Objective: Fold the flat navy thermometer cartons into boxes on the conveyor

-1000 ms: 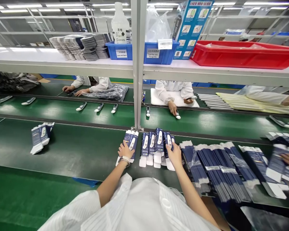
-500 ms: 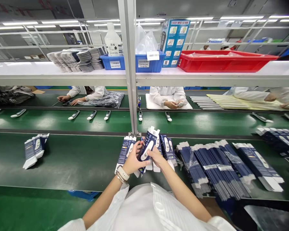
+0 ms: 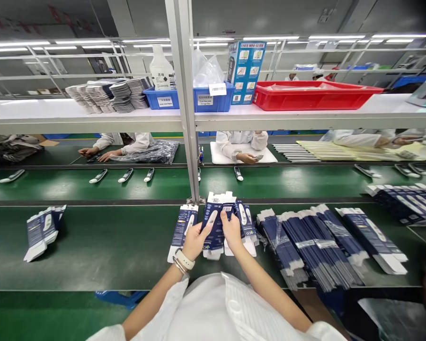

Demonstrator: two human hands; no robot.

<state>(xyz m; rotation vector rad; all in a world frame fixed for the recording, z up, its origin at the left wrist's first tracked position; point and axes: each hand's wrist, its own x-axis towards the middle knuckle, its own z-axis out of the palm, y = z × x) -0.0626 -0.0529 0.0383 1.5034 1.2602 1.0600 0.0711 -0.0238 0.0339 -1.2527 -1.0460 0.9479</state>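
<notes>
Between my two hands is a dark blue printed box [image 3: 213, 227] with white flaps at its top and bottom, its wide face turned up. My left hand [image 3: 195, 240] grips its left side, thumb on the front. On its right side my right hand [image 3: 231, 230] is closed, with the thumb near the upper edge. More blue boxes [image 3: 182, 229] lie just left of my left hand, and others [image 3: 247, 220] lie to the right of my right hand. Bundles of flat blue cartons [image 3: 314, 246] rest farther right on the green table [image 3: 110, 251].
A metal post [image 3: 188, 118] rises just beyond my hands. White-and-dark devices [image 3: 238, 174] lie on the green belt behind. Blue boxes [image 3: 42, 229] stand at the left. Above are a red tray [image 3: 312, 98] and blue bins. Co-workers' hands [image 3: 247, 157] show across the belt.
The box between my hands has turned from a tilted narrow view to a wide, nearly upright one. My right hand has moved up to its right side. The view has shifted slightly.
</notes>
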